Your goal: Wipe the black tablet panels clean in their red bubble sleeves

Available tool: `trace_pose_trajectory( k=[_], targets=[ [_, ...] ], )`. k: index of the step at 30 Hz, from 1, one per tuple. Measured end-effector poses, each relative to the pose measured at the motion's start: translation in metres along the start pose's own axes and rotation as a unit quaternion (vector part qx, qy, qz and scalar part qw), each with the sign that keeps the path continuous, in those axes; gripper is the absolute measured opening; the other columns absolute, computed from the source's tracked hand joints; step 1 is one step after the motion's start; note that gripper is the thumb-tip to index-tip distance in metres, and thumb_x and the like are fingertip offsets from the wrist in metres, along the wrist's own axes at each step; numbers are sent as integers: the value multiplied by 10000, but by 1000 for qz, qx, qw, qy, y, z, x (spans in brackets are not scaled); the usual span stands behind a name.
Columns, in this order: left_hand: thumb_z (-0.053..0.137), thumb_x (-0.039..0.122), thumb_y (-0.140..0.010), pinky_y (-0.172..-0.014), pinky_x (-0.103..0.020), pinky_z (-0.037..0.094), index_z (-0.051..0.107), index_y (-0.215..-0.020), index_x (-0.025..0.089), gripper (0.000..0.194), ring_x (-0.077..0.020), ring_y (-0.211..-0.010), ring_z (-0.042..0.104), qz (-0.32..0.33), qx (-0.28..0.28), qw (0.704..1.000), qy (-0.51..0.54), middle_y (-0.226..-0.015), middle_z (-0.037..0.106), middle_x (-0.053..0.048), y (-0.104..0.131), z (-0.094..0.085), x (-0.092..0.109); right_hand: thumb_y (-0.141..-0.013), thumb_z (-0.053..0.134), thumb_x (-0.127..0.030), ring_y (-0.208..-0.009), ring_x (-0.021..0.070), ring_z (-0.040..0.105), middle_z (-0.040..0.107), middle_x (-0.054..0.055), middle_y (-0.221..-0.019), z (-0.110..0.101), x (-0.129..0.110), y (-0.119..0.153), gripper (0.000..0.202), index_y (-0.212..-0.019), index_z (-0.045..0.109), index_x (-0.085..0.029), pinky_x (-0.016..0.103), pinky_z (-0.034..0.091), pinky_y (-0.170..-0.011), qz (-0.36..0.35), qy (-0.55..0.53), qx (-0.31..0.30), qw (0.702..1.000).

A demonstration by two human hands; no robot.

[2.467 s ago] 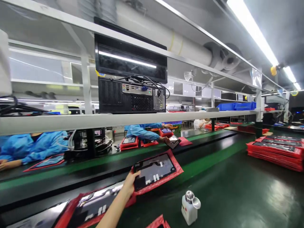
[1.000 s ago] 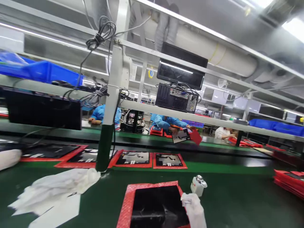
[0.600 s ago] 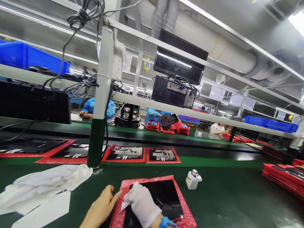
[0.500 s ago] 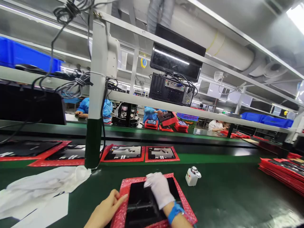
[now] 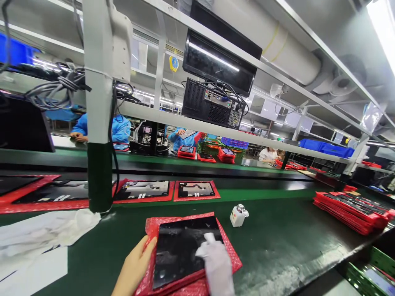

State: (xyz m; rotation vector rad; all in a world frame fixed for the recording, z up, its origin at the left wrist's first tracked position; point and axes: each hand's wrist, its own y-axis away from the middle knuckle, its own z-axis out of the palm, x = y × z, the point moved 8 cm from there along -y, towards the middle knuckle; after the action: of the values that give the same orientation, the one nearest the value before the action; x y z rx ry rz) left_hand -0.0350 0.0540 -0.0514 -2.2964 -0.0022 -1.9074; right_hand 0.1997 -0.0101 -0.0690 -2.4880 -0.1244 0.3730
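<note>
A black glass panel (image 5: 182, 250) lies face up on red bubble wrap (image 5: 230, 250) on the green bench. My bare left hand (image 5: 135, 263) grips the left edge of the wrap, thumb on top and fingers partly hidden beneath. Over the right part of the panel is my right hand (image 5: 216, 263) in a white glove, blurred, with a bit of white material at its fingertips; whether that is cloth or glove cannot be told. Faint smudges show on the glass. Behind the wrap, to the right, stands a white pump bottle (image 5: 238, 216).
Several panels on red wrap (image 5: 197, 190) line the back of the bench. White cloth and paper (image 5: 37, 234) lie at left beside a green-and-white post (image 5: 100, 176). A red stack (image 5: 352, 209) sits at right, a green crate (image 5: 367, 271) below it. Co-workers sit across the bench.
The view has shifted right. My right hand has moved from the panel's upper middle down toward its right side. The near edge of the panel and wrap now looks slightly raised.
</note>
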Motion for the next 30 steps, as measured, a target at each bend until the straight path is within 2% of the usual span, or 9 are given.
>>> trace_pose_trajectory(
  k=[3, 5, 8, 13, 16, 21, 25, 28, 30],
  targets=[
    [738, 582, -573, -811, -369, 475, 541, -850, 227, 492, -257, -814, 628, -42, 41, 990, 128, -744, 627, 2, 4, 17, -2, -932, 503, -188, -774, 192, 671, 706, 53, -808, -38, 66, 0, 207, -774, 634, -216, 293, 525, -726, 125, -29, 28, 991],
    [811, 498, -520, -850, -364, 494, 532, -1013, 221, 631, -250, -887, 651, -49, 51, 979, 190, -879, 672, -21, 7, 33, -2, -935, 521, -231, -769, 183, 671, 699, 50, -813, -47, 74, -18, 189, -774, 615, -199, 287, 530, -735, 139, -51, 3, 989],
    [801, 470, -553, -1002, -386, 447, 535, -1178, 236, 719, -275, -1120, 626, -33, 45, 970, 236, -1130, 689, -73, 13, 46, -2, -914, 489, -138, -860, 188, 651, 693, 69, -887, -44, 35, -69, 182, -795, 621, -174, 314, 502, -825, 79, -68, -65, 992],
    [830, 453, -574, -1163, -419, 278, 627, -1219, 256, 705, -311, -1344, 476, -40, 49, 952, 299, -1279, 675, -69, 26, 30, -15, -848, 538, -100, -775, 131, 636, 698, 3, -851, -46, -33, -133, 166, -922, 659, -186, 236, 475, -726, -52, -97, -147, 983],
    [849, 438, -563, -1169, -431, 273, 626, -1260, 256, 754, -322, -1360, 459, -64, 30, 946, 318, -1317, 664, -69, 35, 27, -13, -768, 655, -142, -681, 127, 632, 694, -10, -772, -49, -35, -141, 155, -917, 677, -180, 217, 442, -640, -92, -74, -206, 971],
    [842, 403, -609, -1138, -397, 343, 654, -1227, 267, 660, -293, -1342, 490, -121, 2, 924, 363, -1276, 695, -59, 52, 35, 1, -720, 713, -165, -655, 149, 630, 667, 14, -683, -59, -27, -136, 76, -668, 657, -168, 232, 423, -626, -135, -5, -251, 959],
    [819, 315, -674, -897, -463, 564, 683, -1111, 205, 471, -325, -1036, 708, -237, -36, 866, 440, -1033, 780, -102, 56, 42, -14, -828, 601, -109, -756, 164, 636, 672, 31, -778, -105, -25, -133, 128, -736, 654, -179, 261, 474, -741, -168, 22, -178, 969],
    [822, 162, -640, -742, -442, 612, 691, -979, 138, 364, -338, -832, 754, -257, -31, 857, 445, -846, 791, -119, 50, 38, -22, -924, 429, -72, -913, 195, 617, 668, 81, -967, -141, -21, -121, 253, -901, 657, -179, 352, 485, -885, -180, 33, -76, 980],
    [815, 129, -635, -698, -421, 617, 693, -956, 108, 345, -344, -772, 756, -274, -46, 854, 439, -796, 787, -132, 50, 39, -19, -956, 372, -93, -979, 217, 607, 656, 112, -1052, -148, -22, -101, 305, -1087, 637, -171, 400, 496, -912, -197, 26, -3, 980]
  ],
)
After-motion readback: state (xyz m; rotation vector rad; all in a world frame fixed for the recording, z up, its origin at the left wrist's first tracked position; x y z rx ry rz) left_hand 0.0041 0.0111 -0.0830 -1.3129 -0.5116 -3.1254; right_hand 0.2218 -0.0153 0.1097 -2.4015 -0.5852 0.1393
